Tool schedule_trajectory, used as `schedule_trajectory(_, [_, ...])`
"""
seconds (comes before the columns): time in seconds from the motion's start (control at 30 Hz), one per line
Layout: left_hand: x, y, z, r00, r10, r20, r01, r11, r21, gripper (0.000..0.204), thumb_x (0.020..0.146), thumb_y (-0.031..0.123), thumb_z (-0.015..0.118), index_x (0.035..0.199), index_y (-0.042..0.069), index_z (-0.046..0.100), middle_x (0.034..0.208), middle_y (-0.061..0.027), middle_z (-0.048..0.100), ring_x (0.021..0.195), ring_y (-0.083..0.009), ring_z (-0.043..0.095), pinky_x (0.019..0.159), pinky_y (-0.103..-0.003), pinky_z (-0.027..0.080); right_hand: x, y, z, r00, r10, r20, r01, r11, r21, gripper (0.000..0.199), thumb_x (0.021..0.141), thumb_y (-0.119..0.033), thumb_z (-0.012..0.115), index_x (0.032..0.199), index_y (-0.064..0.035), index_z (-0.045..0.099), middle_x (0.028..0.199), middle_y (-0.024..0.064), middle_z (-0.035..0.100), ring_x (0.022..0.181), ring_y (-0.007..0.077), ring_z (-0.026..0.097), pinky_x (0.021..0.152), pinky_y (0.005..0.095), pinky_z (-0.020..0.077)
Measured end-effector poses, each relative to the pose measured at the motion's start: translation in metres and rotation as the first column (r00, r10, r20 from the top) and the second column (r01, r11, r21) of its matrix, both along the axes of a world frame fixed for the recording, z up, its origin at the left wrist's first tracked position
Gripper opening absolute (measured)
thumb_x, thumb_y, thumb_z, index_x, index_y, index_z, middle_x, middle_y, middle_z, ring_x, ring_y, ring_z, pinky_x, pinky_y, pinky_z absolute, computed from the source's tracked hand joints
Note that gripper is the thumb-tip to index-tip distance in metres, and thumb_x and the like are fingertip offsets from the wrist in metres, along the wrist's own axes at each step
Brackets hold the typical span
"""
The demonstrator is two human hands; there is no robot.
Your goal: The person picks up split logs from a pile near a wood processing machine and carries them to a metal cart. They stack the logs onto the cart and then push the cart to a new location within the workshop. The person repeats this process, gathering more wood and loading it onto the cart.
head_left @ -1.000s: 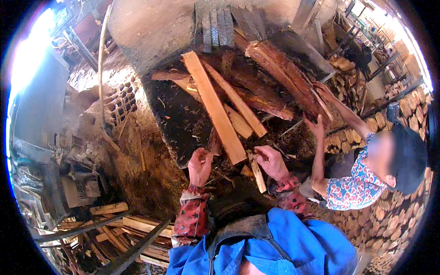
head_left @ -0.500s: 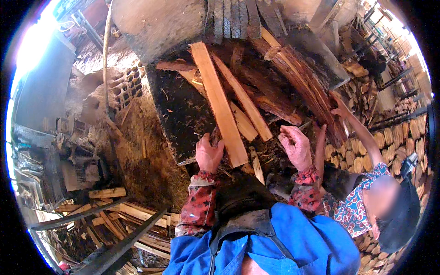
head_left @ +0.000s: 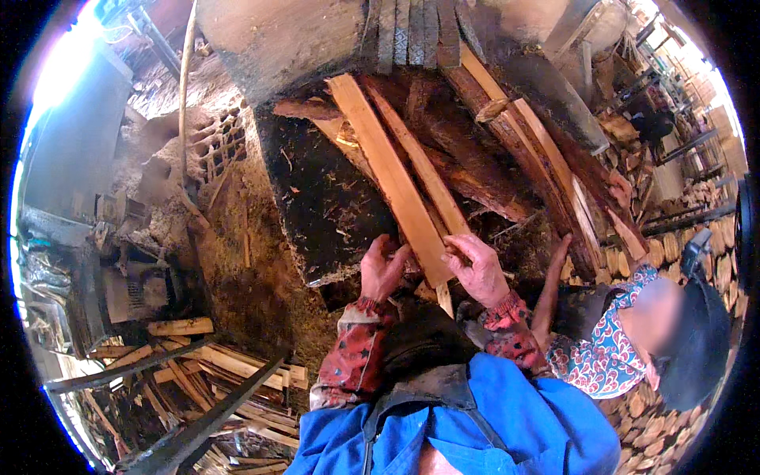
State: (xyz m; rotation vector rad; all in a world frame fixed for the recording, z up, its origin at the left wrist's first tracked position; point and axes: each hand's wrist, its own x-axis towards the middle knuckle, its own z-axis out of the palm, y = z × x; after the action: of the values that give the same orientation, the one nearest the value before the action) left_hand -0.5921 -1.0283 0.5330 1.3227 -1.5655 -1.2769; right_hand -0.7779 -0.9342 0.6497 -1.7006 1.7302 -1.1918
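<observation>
Both hands have closed in on the near end of the pale plank since half a second ago, when they lay spread apart on either side of it. Nearest the camera, blue work clothing fills the lower edge, with red patterned cuffs above it. The left hand (head_left: 382,269) curls its fingers against the left edge of the pale plank (head_left: 392,178) at its near end; whether it truly clamps the wood I cannot tell. The right hand (head_left: 477,267) lies with bent fingers on the plank's right edge, just beside a narrower slat (head_left: 419,166) that runs alongside; its grip is likewise unclear. The plank itself lies slanted, its near end between the two hands and its far end up on the wood heap.

Left of the plank sits a dark, charred slab (head_left: 317,198) strewn with splinters. At the right, a second person in a flowered shirt (head_left: 602,356) reaches an arm up to the heap. Beyond the hands, rough dark logs and split boards (head_left: 514,150) lean in a pile against a large rounded clay-coloured wall (head_left: 269,47). To the left, perforated bricks (head_left: 218,142) stand on earthen ground, and cut sticks (head_left: 214,364) lie stacked at lower left. Stacked round logs (head_left: 681,261) line the far right.
</observation>
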Motion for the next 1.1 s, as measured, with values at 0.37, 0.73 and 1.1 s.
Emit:
schedule_trajectory(0.37, [0.019, -0.005, 0.035, 0.992, 0.068, -0.103, -0.071, 0.997, -0.025, 0.050, 0.085, 0.024, 0.071, 0.118, -0.009, 0.053, 0.095, -0.0137, 0.067, 0.084, -0.0182, 0.063, 0.074, -0.031, 0.052, -0.008, 0.005, 0.019, 0.996, -0.089, 0.024, 0.090, 0.995, -0.044, 0.029, 0.081, -0.001, 0.065, 0.109, 0.0042, 0.061, 0.097, 0.0147, 0.061, 0.085, 0.0255, 0.064, 0.076, 0.0336, 0.0528])
schedule_trajectory(0.73, [0.028, -0.011, 0.052, 0.962, 0.166, -0.218, -0.148, 0.984, 0.094, 0.044, 0.087, 0.018, 0.070, 0.118, -0.007, 0.054, 0.095, -0.0091, 0.066, 0.086, -0.0142, 0.061, 0.076, -0.029, 0.050, -0.011, -0.039, 0.047, 0.989, -0.021, -0.144, -0.004, 0.985, -0.172, 0.028, 0.080, -0.005, 0.067, 0.106, 0.0042, 0.061, 0.099, 0.0179, 0.061, 0.088, 0.0322, 0.063, 0.077, 0.0362, 0.0526])
schedule_trajectory(1.1, [0.017, -0.027, 0.038, 0.977, 0.109, -0.186, -0.098, 0.993, 0.063, 0.041, 0.086, 0.017, 0.071, 0.116, -0.006, 0.054, 0.099, -0.0100, 0.066, 0.089, -0.0160, 0.061, 0.079, -0.029, 0.050, -0.122, -0.220, -0.035, 0.861, 0.005, -0.508, 0.096, 0.981, 0.171, 0.081, 0.074, -0.053, 0.072, 0.131, 0.0002, 0.050, 0.124, 0.0275, 0.052, 0.115, 0.0409, 0.050, 0.098, 0.0459, 0.0424])
